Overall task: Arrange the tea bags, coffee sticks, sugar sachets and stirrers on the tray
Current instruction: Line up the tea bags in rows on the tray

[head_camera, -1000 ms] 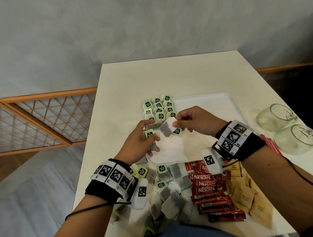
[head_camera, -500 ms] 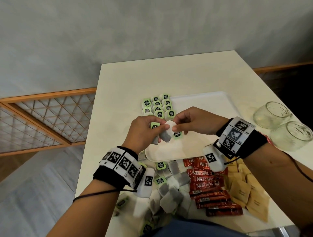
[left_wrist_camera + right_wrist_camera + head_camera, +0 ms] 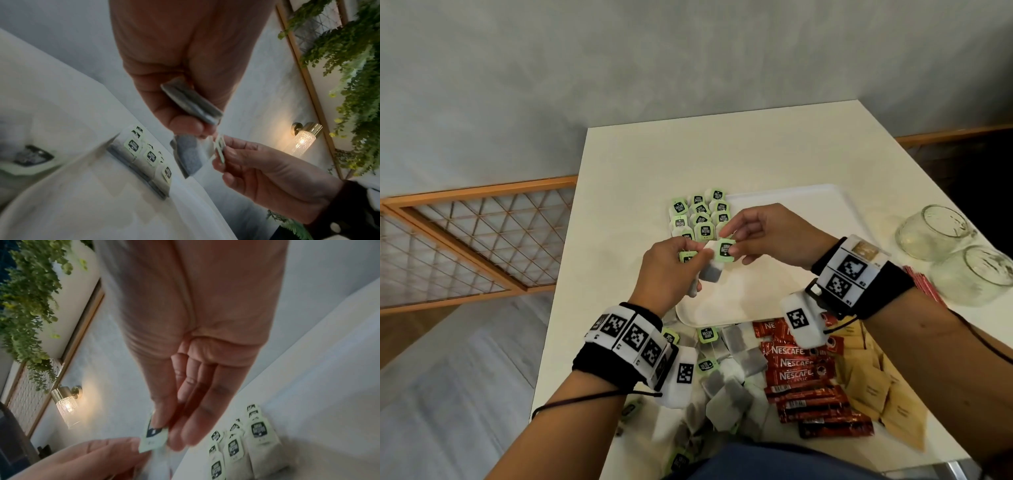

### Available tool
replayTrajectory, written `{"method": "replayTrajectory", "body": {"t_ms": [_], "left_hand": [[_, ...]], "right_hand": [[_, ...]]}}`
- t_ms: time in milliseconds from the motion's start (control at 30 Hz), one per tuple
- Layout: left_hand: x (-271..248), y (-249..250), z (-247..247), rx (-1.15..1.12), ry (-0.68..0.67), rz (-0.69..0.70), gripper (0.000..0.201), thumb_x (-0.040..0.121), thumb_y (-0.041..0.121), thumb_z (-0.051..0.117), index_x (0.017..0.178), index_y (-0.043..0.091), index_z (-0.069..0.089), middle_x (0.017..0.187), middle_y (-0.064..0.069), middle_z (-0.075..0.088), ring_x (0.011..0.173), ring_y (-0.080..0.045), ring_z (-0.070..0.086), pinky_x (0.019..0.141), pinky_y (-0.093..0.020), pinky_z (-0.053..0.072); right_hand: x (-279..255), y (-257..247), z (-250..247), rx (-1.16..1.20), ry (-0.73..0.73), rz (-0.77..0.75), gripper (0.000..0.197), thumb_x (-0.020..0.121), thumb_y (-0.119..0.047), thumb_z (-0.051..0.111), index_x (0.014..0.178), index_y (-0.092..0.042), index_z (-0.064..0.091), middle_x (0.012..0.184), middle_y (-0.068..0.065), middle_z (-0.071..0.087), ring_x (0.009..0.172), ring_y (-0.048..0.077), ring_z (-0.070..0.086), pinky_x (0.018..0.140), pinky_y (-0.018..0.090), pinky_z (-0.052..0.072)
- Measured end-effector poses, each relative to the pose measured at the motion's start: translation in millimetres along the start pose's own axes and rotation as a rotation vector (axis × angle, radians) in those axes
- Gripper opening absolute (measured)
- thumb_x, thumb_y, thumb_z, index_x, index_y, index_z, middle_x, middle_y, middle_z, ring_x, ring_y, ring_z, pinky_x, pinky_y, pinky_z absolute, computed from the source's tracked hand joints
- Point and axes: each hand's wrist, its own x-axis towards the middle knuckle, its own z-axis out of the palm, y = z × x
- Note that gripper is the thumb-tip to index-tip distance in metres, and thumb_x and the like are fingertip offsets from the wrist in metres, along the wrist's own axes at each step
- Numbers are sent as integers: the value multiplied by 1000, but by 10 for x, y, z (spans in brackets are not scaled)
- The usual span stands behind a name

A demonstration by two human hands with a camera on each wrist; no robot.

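Over the near left part of the white tray [image 3: 774,301] both hands meet. My left hand [image 3: 693,257] grips folded tea bags [image 3: 191,102] in its curled fingers, and a green tag [image 3: 687,256] shows at the thumb. My right hand [image 3: 732,241] pinches the green tag [image 3: 725,251] of one tea bag [image 3: 713,272], which hangs between the hands. Several tea bags [image 3: 700,216] lie in neat rows at the tray's far left corner. The right wrist view shows the pinched tag [image 3: 154,434] and those rows [image 3: 236,449].
Near the table's front edge lie a heap of loose tea bags [image 3: 726,394], red Nescafé sticks [image 3: 801,373] and brown sugar sachets [image 3: 876,390]. Red stirrers [image 3: 923,286] and two glass jars [image 3: 935,233] [image 3: 977,279] lie at the right.
The hands have come together over the tray. My left hand moved up and right to the tea bag that my right hand holds, and the bag now hangs between them.
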Motion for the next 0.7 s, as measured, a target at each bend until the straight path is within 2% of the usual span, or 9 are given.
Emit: {"method": "replayTrajectory", "body": {"t_ms": [167,267,367,433,500,567,633,700], "left_hand": [[-24,9,30,-149,-46,-70,9,94,22,63,88,16,66,44,-5,54,38,-17,48,45,-22,44],[-38,-2,27,-160,-64,-56,9,95,22,62,91,15,67,51,-13,52,38,-16,48,43,-21,43],[-34,-8,32,-133,-64,-36,11,93,21,65,95,11,67,60,-12,55,37,-14,48,42,-21,41],[-25,-10,30,-119,-53,-21,9,93,21,65,94,12,67,66,-16,56,37,-14,48,41,-20,40],[-16,-10,18,-117,-49,-13,6,93,21,65,89,16,66,70,-18,56,37,-14,48,41,-20,39],[-15,-9,4,-115,-55,-18,6,93,20,65,90,15,67,70,-12,57,38,-13,48,41,-20,40],[-9,-17,-28,-106,-71,-38,11,92,21,66,96,11,69,63,-1,57,37,-11,48,40,-19,40],[8,-37,-78,-95,-83,-69,12,92,21,67,97,11,70,52,8,56,36,-10,47,39,-18,38]], "right_hand": [[61,31,67,10,74,30,21,76,6,75,95,3,66,75,15,64,65,20,64,64,27,58],[73,26,69,2,66,44,19,75,7,75,91,1,66,72,14,65,61,19,65,62,25,59],[85,18,89,-12,43,47,18,75,7,75,87,-2,67,70,11,67,58,15,67,62,26,59],[89,17,103,-4,43,40,19,75,6,76,90,-2,67,76,11,66,60,16,67,63,26,59],[96,12,96,12,65,47,23,75,2,77,97,-2,69,91,10,67,63,17,66,64,23,58],[110,3,86,28,44,67,22,79,-3,75,101,0,71,101,14,70,69,21,67,67,22,57],[146,0,103,7,-6,66,17,83,-5,72,98,3,71,94,19,70,70,22,67,68,22,58],[192,16,131,-37,-37,61,12,85,-5,70,93,3,71,83,17,69,65,16,66,63,22,57]]}}
